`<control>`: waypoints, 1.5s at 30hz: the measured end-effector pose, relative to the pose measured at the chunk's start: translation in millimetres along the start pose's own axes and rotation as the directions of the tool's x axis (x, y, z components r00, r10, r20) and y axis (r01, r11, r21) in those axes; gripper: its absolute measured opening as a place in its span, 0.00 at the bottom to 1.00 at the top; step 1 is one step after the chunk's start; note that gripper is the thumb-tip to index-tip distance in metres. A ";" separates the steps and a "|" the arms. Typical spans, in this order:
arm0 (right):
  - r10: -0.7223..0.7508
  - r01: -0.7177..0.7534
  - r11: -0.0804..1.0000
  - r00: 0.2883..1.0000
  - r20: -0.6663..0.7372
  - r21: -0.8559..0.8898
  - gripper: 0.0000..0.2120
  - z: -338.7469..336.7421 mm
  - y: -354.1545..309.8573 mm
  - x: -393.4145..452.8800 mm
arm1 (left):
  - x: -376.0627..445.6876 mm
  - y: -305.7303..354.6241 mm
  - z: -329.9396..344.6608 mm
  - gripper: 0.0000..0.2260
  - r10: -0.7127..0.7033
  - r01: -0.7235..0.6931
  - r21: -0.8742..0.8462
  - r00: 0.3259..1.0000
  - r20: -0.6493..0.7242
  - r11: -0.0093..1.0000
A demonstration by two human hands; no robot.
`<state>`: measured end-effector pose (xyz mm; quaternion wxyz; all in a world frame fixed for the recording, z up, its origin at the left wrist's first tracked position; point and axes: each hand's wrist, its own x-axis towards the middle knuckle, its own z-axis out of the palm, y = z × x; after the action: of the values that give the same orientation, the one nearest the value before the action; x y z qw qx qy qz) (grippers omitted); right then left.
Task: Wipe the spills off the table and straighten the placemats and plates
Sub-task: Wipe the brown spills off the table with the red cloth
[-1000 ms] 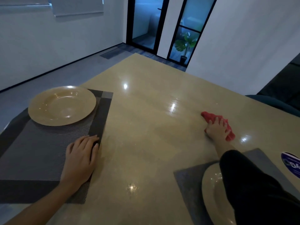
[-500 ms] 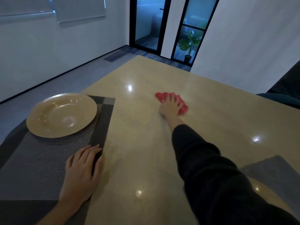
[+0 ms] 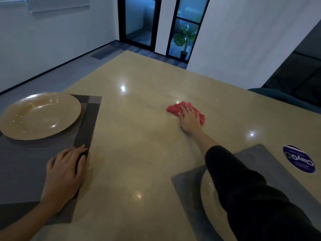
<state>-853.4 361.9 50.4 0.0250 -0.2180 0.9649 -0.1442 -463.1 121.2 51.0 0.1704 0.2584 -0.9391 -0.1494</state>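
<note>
The right grip (image 3: 190,119) lies flat with fingers extended, released, pressing the red cloth (image 3: 175,109) onto the beige surface (image 3: 139,153); the cloth protrudes beyond the fingertips and to either side of the palm. The left grip (image 3: 64,173) rests flat, also released, on the near right edge of the woven placemat (image 3: 22,171). A tan plate (image 3: 39,115) sits on that placemat, beyond the left grip. Nearer than the right grip, under the black sleeve (image 3: 251,197), a second plate (image 3: 208,197) sits on a grey placemat (image 3: 187,185).
</note>
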 end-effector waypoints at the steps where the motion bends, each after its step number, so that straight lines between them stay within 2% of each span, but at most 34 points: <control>1: 0.070 -0.071 0.997 0.997 -0.017 -0.012 0.25 -7.6 26.0 -8.5 | -0.5 0.2 0.1 0.22 -0.003 0.003 -0.002 1.000 0.001 1.000; 4: 0.291 -0.291 0.956 0.956 -0.038 -0.018 0.26 -29.3 94.3 -34.2 | -1.2 1.5 -0.3 0.22 0.006 -0.006 0.003 1.000 0.000 1.000; 6: 0.449 -0.449 0.894 0.893 -0.026 -0.004 0.27 -37.2 115.2 -46.7 | -0.8 4.6 -1.3 0.22 0.014 -0.014 -0.004 1.000 -0.011 1.000; 9: 0.653 -0.651 0.757 0.757 -0.033 0.057 0.27 -28.5 88.9 -45.6 | -1.4 7.3 -2.0 0.21 0.001 -0.001 -0.005 1.000 -0.019 1.000; 10: 0.670 -0.667 0.742 0.741 -0.039 0.072 0.27 -22.9 67.5 -40.7 | -1.4 7.4 -1.6 0.21 -0.002 0.002 -0.004 1.000 -0.026 1.000; 11: 0.654 -0.651 0.755 0.755 -0.039 0.079 0.27 -18.7 44.7 -34.5 | 0.3 8.5 -0.2 0.21 0.000 0.000 -0.005 1.000 -0.028 1.000; 14: 0.499 -0.497 0.866 0.867 -0.019 0.054 0.26 8.6 -35.2 -18.7 | 1.8 5.8 -0.7 0.19 0.004 -0.004 -0.019 0.999 -0.034 1.000; 18: 0.195 -0.196 0.980 0.980 0.026 0.035 0.25 46.7 -142.1 -38.4 | -0.1 2.8 0.6 0.19 0.002 -0.002 -0.019 0.999 -0.041 1.000; 21: -0.061 0.051 0.995 0.991 0.119 0.084 0.25 54.8 -179.5 -90.6 | -0.7 -0.3 -0.9 0.22 -0.002 0.001 -0.035 1.000 -0.028 0.999; 23: -0.230 0.219 0.971 0.965 0.129 0.091 0.24 50.5 -165.8 -115.6 | -3.3 0.8 -1.8 0.22 0.005 -0.006 -0.040 1.000 -0.024 0.999; 24: -0.258 0.247 0.965 0.957 0.131 0.092 0.24 43.5 -148.7 -118.8 | -4.8 1.9 -2.0 0.23 0.007 -0.008 -0.040 1.000 -0.028 0.999; 25: -0.233 0.220 0.970 0.961 0.148 0.102 0.24 34.4 -126.0 -112.7 | -5.7 2.4 -2.9 0.22 0.002 -0.004 -0.039 0.999 -0.033 0.999; 28: -0.017 0.000 0.995 0.985 0.173 0.098 0.25 -5.0 -34.0 -80.7 | -6.0 5.3 -4.1 0.22 -0.006 0.005 -0.039 0.999 -0.041 0.999; 31: 0.174 -0.181 0.983 0.973 0.152 0.035 0.29 -36.5 67.8 -58.7 | -4.7 3.0 -3.1 0.22 -0.006 0.004 -0.047 0.999 -0.039 0.999; 35: 0.401 -0.402 0.915 0.902 0.158 -0.027 0.27 -36.9 176.5 -41.7 | -3.5 0.0 0.6 0.22 0.012 -0.013 -0.040 0.999 -0.048 0.999; 37: 0.495 -0.496 0.868 0.856 0.145 -0.036 0.29 -40.1 168.7 -45.9 | -3.0 0.6 2.0 0.21 0.017 -0.018 -0.032 0.998 -0.055 0.999; 42: 0.665 -0.674 0.734 0.737 0.119 0.077 0.30 -50.5 70.2 -77.0 | -2.4 -0.6 4.1 0.21 0.036 -0.038 -0.035 0.998 -0.055 0.999; 45: 0.681 -0.692 0.707 0.722 0.122 0.149 0.33 -35.9 37.4 -83.9 | -2.7 -0.4 3.1 0.21 0.037 -0.039 -0.041 0.998 -0.057 0.998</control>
<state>-797.0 439.7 72.7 0.1247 0.1555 0.9579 -0.2067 -462.1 122.9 47.4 0.2049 0.2409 -0.9353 -0.1587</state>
